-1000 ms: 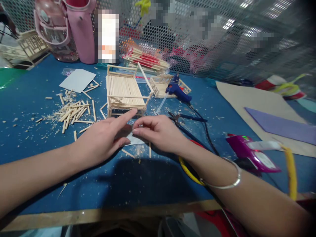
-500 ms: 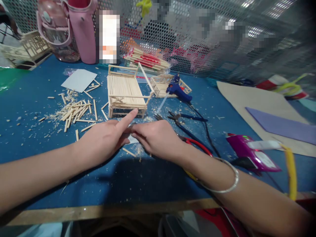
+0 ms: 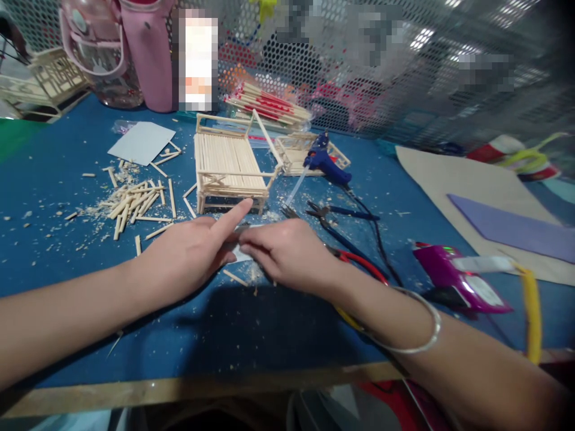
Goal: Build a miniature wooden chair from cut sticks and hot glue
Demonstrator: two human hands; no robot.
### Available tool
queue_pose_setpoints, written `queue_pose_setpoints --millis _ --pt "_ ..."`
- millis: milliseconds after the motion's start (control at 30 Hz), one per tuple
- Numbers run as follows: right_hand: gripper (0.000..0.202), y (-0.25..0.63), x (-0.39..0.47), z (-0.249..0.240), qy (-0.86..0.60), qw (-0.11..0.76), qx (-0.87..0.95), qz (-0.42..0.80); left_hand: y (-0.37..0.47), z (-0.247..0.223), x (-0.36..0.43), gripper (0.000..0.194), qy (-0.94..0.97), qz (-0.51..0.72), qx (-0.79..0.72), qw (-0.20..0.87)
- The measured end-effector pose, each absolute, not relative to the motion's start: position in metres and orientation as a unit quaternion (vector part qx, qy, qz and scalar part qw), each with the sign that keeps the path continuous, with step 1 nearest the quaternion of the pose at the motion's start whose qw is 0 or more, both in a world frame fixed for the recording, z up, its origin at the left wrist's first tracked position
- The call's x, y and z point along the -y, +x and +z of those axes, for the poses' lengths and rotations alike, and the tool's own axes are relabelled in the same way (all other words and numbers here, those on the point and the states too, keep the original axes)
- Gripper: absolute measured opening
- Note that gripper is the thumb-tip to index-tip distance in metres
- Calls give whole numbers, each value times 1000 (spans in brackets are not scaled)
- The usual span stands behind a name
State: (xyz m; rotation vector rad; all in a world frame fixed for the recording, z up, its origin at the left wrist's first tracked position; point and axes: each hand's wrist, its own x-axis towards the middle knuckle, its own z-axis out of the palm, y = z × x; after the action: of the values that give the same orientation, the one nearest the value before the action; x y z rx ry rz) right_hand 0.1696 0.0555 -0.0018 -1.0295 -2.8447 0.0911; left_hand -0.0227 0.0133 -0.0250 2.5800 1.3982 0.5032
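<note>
My left hand (image 3: 188, 254) rests on the table with its index finger stretched out towards a small bed-like frame of wooden sticks (image 3: 227, 152). Its other fingers are curled in. Close against it, my right hand (image 3: 287, 251) is closed in a pinch. A piece of white paper (image 3: 244, 254) shows between and under the fingertips, with a dark edge above it. What the fingers grip there is mostly hidden. One short loose stick (image 3: 235, 278) lies just in front of the hands. The stick frame stands upright behind them, apart from the right hand.
Cut sticks (image 3: 135, 203) and crumbs lie left, near a pale sheet (image 3: 142, 143). Rightward are a blue glue gun (image 3: 330, 164), pliers (image 3: 321, 212), red-handled pliers (image 3: 363, 263) and a purple device (image 3: 458, 278). Bottles (image 3: 148, 60) and a mesh screen (image 3: 359, 78) stand behind.
The view has shifted very slightly. Both hands keep nearly the same pose and place, and the things on the table have not moved.
</note>
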Motion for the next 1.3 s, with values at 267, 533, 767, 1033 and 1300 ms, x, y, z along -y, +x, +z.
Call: queue_pose_setpoints --millis 267,533,767,1033,1300 --pt "22 172 -57 -4 -326 80 940 59 -23 -26 -14 62 867 179 -458 79" --pt "16 171 -58 -3 -377 107 909 144 -24 -24 -14 63 865 176 -462 86" --pt "11 172 -69 6 -407 192 497 742 -23 -24 -14 62 858 184 -470 96" --pt "11 174 -71 4 -359 232 433 794 -23 -25 -14 62 856 191 -471 91" --pt "12 177 -72 -1 -369 203 481 769 -24 -27 -15 63 856 192 -471 92"
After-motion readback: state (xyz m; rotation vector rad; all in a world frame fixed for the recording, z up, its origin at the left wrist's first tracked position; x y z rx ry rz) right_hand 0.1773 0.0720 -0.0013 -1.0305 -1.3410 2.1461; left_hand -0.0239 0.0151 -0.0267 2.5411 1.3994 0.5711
